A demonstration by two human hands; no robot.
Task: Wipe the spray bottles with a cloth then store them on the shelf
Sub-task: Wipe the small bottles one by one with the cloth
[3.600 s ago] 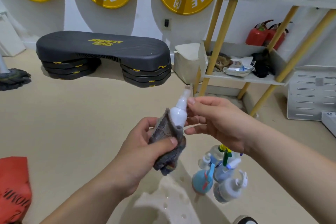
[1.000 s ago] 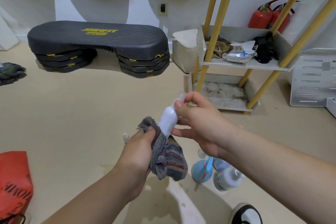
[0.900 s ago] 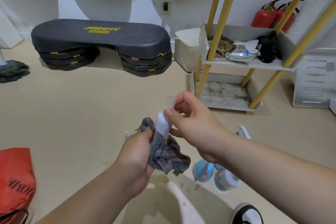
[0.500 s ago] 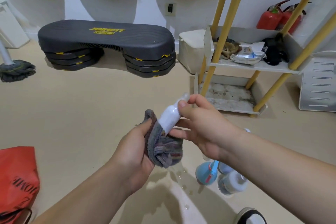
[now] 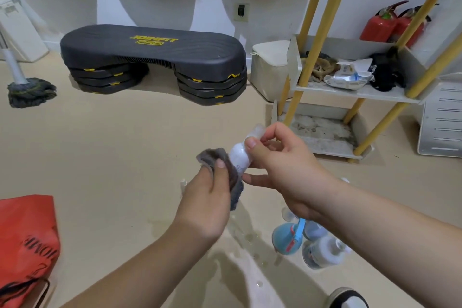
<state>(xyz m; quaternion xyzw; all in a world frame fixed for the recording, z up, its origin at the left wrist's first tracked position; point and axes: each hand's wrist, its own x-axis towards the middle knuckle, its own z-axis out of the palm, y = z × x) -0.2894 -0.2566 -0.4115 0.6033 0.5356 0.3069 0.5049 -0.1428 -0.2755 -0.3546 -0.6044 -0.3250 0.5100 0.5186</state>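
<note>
Head view: wiping is in hand. The right hand (image 5: 282,167) pinches a small white spray bottle (image 5: 240,156) by its top, above the floor, while the left hand (image 5: 208,197) grips the grey cloth (image 5: 231,175) wrapped round its base. Next, probably, it goes to the shelf (image 5: 350,91), right of it; more bottles (image 5: 322,252) wait below.

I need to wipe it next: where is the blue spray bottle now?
The blue spray bottle sits on the floor at lower right of the head view, just below the right hand, beside a white bottle.
</note>
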